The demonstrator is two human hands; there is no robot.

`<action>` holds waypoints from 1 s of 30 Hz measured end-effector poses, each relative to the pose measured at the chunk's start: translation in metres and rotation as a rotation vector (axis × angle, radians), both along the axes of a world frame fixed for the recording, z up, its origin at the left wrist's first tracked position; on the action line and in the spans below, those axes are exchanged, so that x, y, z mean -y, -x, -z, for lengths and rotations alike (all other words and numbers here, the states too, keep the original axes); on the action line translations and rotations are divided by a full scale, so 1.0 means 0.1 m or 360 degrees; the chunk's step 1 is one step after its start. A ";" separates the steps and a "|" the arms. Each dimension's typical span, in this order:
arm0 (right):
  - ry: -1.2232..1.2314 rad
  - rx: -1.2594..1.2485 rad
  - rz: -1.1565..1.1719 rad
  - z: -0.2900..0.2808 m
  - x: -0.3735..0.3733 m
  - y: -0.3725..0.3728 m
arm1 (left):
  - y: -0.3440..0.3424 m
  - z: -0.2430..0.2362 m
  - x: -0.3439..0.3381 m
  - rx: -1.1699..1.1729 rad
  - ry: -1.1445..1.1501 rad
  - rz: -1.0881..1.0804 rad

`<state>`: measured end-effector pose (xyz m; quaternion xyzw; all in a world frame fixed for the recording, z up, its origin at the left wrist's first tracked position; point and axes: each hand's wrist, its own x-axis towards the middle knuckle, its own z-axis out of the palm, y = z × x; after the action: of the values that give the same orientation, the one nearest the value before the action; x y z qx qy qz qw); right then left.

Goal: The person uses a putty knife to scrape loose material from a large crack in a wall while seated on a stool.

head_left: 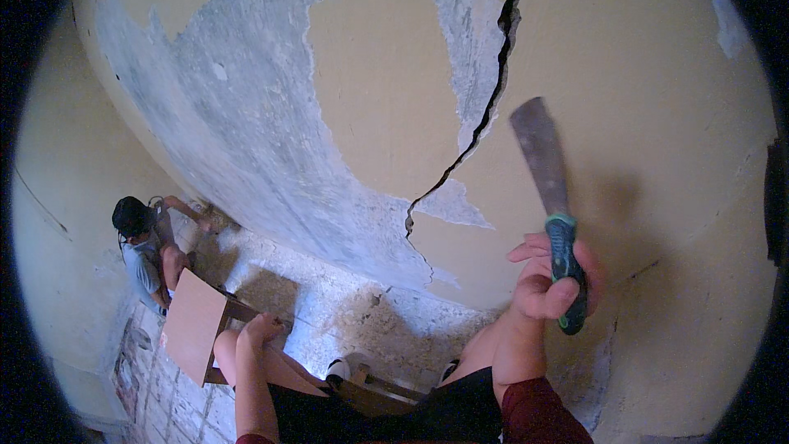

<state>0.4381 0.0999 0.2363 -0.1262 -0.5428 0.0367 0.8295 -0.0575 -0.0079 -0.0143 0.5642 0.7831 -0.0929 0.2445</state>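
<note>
A scraper (544,156) with a long, worn metal blade and a dark green handle is gripped in my right hand (546,284). Its blade points up in front of the yellow wall (641,74), to the right of a deep black crack (497,86). My left hand (263,329) is low, by my left knee, with its fingers curled in; whatever they may hold is hidden. Left of the crack, large areas of paint are gone and grey-white plaster (246,90) shows, around a patch of paint (374,57).
A brown board-topped stool or small table (196,325) stands left of my knee. Beyond it, another person (146,251) in a dark cap crouches at the wall's foot, an arm reaching toward it. Paint flakes and dust litter the floor (362,316) between us.
</note>
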 end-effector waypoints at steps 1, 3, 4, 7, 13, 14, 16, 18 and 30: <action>-0.0003 0.0008 0.0013 0.02 -0.03 -0.01 | 0.00 0.04 -0.04 0.0008 -0.0003 0.0013; 0.0365 0.0091 0.0053 0.03 -0.06 -0.02 | -0.10 -0.02 -0.07 0.0019 0.0041 0.0032; 0.0487 0.0114 0.0056 0.00 -0.06 -0.01 | -0.04 0.00 -0.04 0.0013 0.0042 0.0025; 0.0585 0.0482 0.0085 -0.12 0.03 -0.01 | 0.02 0.04 -0.01 0.0003 0.0075 0.0019; 0.0409 0.0151 0.0018 0.04 -0.06 -0.01 | -0.01 0.02 -0.08 -0.0009 0.0109 0.0045; 0.0521 0.0456 0.0045 0.04 -0.13 0.03 | 0.01 0.02 -0.08 -0.0011 0.0110 0.0050; 0.0557 0.0811 0.0135 0.07 -0.13 0.05 | 0.01 0.03 -0.05 -0.0014 0.0124 0.0050; 0.0321 0.0534 0.0005 0.12 0.01 0.07 | 0.04 -0.08 0.05 -0.0052 0.0131 0.0025; -0.0024 -0.0097 -0.0020 -0.03 -0.02 0.02 | -0.07 0.00 -0.11 -0.0063 0.0137 0.0077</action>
<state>0.4362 0.1023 0.2394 -0.1153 -0.5184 0.0417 0.8463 -0.0503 0.0027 -0.0147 0.5700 0.7692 -0.1436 0.2507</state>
